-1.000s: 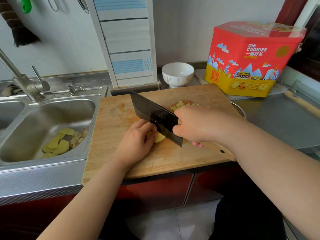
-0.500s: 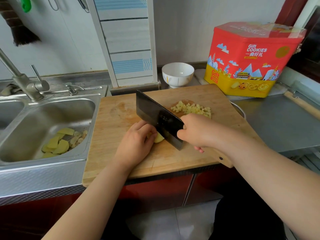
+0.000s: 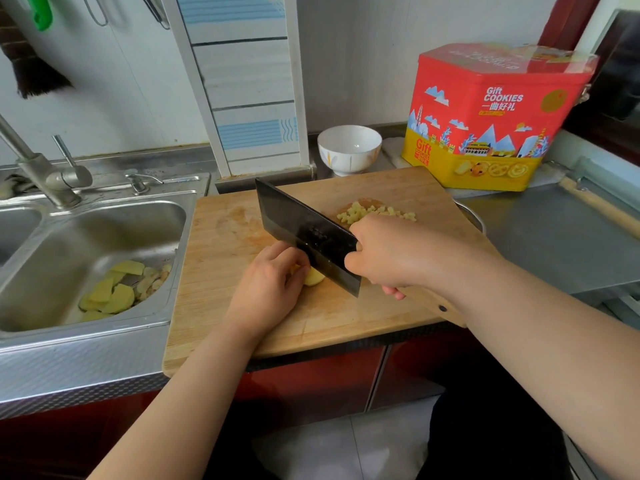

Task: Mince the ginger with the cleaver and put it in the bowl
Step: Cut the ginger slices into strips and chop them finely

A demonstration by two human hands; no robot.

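On the wooden cutting board (image 3: 221, 299) my left hand (image 3: 268, 289) holds down a small pale yellow piece of ginger (image 3: 314, 278) with curled fingers. My right hand (image 3: 384, 254) grips the handle of a dark cleaver (image 3: 301, 230). Its blade stands right beside the left fingertips, over the ginger. Behind the right hand lies a heap of cut ginger bits (image 3: 372, 213). An empty white bowl (image 3: 349, 148) stands just past the board's far edge.
A steel sink (image 3: 104, 220) on the left holds ginger peelings (image 3: 117, 289), with a tap (image 3: 38, 168) behind. A red and yellow cookie tin (image 3: 491, 116) stands at back right. A metal counter (image 3: 554, 244) stretches to the right of the board.
The cleaver has gone up and down on the ginger piece, staying next to my left fingers. My right hand shifted slightly, uncovering more of the cut heap.
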